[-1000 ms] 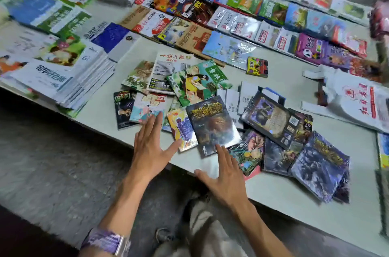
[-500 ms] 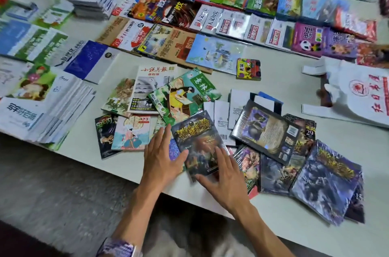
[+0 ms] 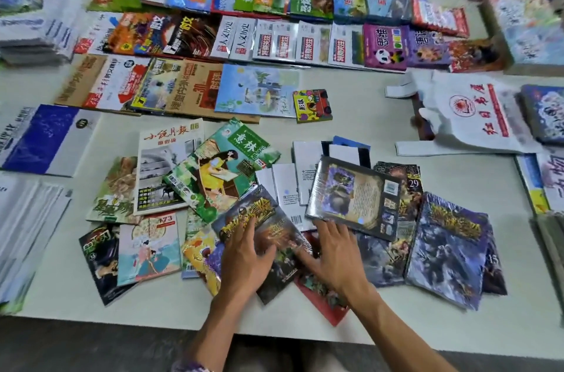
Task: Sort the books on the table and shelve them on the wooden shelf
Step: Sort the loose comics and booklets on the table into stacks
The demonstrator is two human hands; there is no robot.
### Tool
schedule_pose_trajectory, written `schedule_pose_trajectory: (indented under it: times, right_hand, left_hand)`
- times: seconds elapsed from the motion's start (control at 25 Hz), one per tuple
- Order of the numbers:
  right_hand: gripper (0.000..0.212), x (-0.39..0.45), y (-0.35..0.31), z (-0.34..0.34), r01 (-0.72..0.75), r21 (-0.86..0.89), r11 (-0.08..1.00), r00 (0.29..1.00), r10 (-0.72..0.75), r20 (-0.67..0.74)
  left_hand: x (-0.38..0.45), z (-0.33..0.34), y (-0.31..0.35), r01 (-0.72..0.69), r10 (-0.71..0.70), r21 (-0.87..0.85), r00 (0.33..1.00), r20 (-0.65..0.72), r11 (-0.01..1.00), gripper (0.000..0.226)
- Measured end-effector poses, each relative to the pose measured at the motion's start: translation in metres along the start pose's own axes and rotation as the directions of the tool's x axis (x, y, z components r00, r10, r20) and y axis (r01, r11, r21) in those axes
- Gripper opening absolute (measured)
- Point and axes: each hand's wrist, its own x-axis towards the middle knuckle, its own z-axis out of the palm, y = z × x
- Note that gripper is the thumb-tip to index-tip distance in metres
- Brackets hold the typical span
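With both hands flat and spread, left hand (image 3: 244, 258) and right hand (image 3: 331, 252) press the dark shrink-wrapped fantasy book (image 3: 274, 237) at the white surface's (image 3: 366, 115) six o'clock edge; better to slide it clear before lifting.

Both forearms reach forward from the near edge, palms down. The left hand (image 3: 244, 261) and right hand (image 3: 334, 258) lie flat with fingers spread.
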Motion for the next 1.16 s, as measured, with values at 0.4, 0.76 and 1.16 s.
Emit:
schedule_pose_trajectory:
  times: [0.4,0.76,1.16]
  right_hand:
    - [0.007,0.002,-0.013,0.02,-0.479,0.811,0.335,0.872,0.073,0.484]
    - [0.039,0.014,0.037,-0.026,-0.107,0.3,0.948,0.976,0.157,-0.151]
    - [0.067,0.052,0.077,-0.041,0.041,-0.348,0.936,0.998,-0.059,-0.039]
  left_hand:
    - [-0.011,0.017,-0.024,0.241,-0.451,-0.731,0.887,-0.101,0.638,0.06]
    - [0.015,0.031,-0.01,0.333,-0.398,-0.816,0.907,0.14,0.472,0.022]
    - [0.005,0.039,-0.035,0.341,-0.415,-0.89,0.888,0.199,0.303,0.034]
